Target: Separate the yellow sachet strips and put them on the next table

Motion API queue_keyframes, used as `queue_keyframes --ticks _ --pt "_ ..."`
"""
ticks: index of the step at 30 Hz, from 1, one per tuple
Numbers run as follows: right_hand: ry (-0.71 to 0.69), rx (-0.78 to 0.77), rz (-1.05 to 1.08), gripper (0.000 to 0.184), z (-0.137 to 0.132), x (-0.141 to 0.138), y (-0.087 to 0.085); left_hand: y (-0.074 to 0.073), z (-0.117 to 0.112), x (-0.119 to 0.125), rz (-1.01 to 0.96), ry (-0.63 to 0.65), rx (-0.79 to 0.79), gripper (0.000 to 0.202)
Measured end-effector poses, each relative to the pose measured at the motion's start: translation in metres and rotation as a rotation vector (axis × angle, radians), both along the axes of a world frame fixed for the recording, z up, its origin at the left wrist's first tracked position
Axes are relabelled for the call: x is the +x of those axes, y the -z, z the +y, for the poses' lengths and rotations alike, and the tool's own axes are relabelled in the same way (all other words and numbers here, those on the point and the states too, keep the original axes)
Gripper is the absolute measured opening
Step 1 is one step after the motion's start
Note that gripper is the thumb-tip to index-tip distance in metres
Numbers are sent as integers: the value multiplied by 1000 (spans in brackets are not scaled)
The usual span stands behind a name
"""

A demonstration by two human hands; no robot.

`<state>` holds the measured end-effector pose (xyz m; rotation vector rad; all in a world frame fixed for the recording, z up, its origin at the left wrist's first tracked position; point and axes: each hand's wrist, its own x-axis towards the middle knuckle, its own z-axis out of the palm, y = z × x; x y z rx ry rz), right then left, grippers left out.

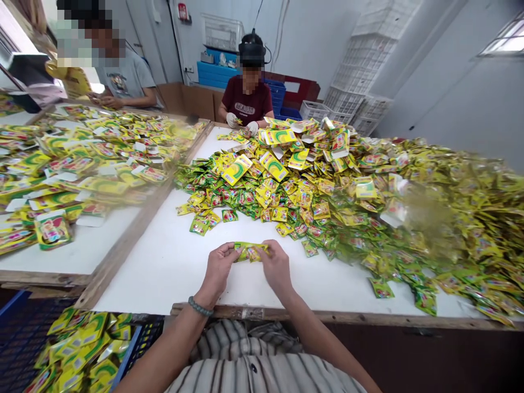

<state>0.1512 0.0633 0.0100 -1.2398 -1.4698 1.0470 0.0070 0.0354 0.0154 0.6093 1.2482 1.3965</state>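
passable: near-left white tabletop | blocked: packet heap, ahead and right

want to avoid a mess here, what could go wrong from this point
The left hand and right hand pinch small packets with the fingers, so one might slip. At the table's right, loose sachets lie close to the front edge and could drop off. Yellow boxes rest on a heap that might slide if disturbed.

One bracelet, two coworkers and seemingly hundreds of sachets show.
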Motion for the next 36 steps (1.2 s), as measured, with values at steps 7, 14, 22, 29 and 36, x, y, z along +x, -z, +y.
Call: queue_keyframes --ticks 7,14,22,29,36 --pt "66 -109 24 22 4 -13 1 -1 1 22 -83 -26 75 40" --pt "-61 -156 106 31 11 -12 7 4 9 11 -187 -1 4 41" --pt "-119 -56 6 32 34 4 -4 -6 45 1 209 228 -17 36" --pt "-35 43 13 28 59 14 16 -58 163 -39 1408 -142 224 46" --pt "-69 -62 59 25 57 22 21 -58 222 -42 1482 -93 215 59"
